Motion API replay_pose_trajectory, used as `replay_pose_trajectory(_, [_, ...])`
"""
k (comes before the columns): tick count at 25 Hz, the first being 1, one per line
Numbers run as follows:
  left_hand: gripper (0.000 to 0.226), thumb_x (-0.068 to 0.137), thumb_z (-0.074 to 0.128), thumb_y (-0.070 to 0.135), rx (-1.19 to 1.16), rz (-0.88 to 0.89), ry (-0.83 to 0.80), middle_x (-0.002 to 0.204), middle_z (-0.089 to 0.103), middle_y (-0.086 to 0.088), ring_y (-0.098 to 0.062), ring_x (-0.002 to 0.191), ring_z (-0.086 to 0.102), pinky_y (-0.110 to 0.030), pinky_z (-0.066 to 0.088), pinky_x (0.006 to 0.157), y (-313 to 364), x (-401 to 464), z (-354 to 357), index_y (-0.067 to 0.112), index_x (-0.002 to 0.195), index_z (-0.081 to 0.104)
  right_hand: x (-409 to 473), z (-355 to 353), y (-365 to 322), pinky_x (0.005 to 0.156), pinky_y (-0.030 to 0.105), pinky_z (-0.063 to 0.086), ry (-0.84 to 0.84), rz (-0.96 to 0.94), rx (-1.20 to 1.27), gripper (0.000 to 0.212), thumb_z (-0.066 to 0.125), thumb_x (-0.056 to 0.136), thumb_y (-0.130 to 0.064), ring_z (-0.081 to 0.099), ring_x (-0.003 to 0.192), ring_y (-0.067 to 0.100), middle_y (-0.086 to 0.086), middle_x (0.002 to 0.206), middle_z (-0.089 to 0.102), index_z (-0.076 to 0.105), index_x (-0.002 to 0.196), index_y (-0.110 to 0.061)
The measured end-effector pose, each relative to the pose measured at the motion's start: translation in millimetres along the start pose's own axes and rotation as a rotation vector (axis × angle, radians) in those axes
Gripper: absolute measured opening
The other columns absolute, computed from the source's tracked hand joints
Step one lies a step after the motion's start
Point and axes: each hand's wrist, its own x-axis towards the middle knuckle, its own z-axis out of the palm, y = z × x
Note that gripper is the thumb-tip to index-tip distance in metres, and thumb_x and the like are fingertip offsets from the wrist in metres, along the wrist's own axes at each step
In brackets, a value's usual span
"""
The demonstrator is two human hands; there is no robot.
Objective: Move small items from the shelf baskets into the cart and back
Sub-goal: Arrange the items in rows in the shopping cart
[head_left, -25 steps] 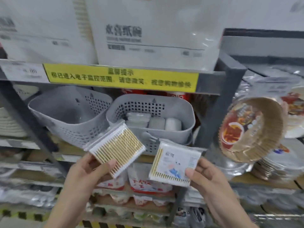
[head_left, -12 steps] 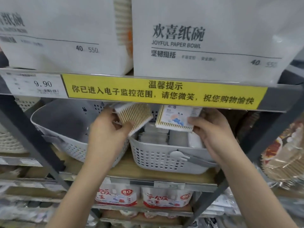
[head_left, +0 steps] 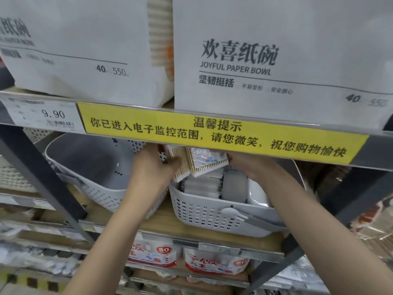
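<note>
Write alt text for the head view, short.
Two hands hold cotton swab packs over the right grey basket on a store shelf: left hand one pack, right hand another. An empty basket sits left.

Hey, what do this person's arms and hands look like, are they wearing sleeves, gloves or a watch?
Both forearms are bare as far as the picture shows: no sleeves in view. The left hand and the right hand are ungloved. No watch, bracelet or ring shows, though the shelf edge hides most of the fingers.
</note>
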Motion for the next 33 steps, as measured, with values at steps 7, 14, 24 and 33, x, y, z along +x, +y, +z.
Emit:
replay_pose_trajectory(7, [0.007,0.079,0.064,0.014,0.109,0.132,0.005,0.077,0.064,-0.008,-0.02,0.076,0.056,-0.029,0.036,0.061,16.1,8.9,12.5,0.008,0.081,0.061,6.0,-18.5,0.8,0.109,0.039,0.036,-0.295,0.15,-0.252,0.074,0.082,0.04,-0.057,0.058,0.114,0.022,0.004,0.12,0.066,0.069,0.105,-0.023])
replay_pose_trajectory(14, [0.037,0.097,0.048,0.031,0.586,0.212,-0.12,0.065,0.045,0.0,-0.03,0.087,0.06,-0.03,0.035,0.064,12.2,25.4,43.0,0.017,0.064,0.038,-15.2,-20.5,-8.9,0.095,0.029,0.043,-0.223,0.143,-0.261,0.018,0.059,0.092,-0.02,0.058,0.103,0.022,0.009,0.119,0.063,0.061,0.109,-0.016])
replay_pose_trajectory(24, [0.025,0.099,0.041,0.018,0.779,0.179,-0.312,0.123,0.054,-0.01,-0.031,0.113,0.052,-0.035,0.043,0.086,22.8,35.6,58.6,0.01,0.12,0.049,-24.2,-19.3,-14.8,0.049,0.005,0.039,-0.216,0.161,-0.276,0.03,0.055,0.094,-0.018,0.053,0.087,0.016,0.013,0.125,0.061,0.06,0.122,-0.008])
replay_pose_trajectory(33, [0.011,0.091,0.051,0.005,0.669,0.063,-0.479,0.094,0.057,-0.012,-0.03,0.098,0.059,-0.031,0.046,0.075,16.2,38.3,72.5,0.005,0.102,0.05,-25.5,-18.6,-14.0,0.048,0.006,0.038,-0.18,0.169,-0.279,0.031,0.056,0.093,-0.017,0.054,0.09,0.016,0.013,0.126,0.061,0.061,0.122,-0.006])
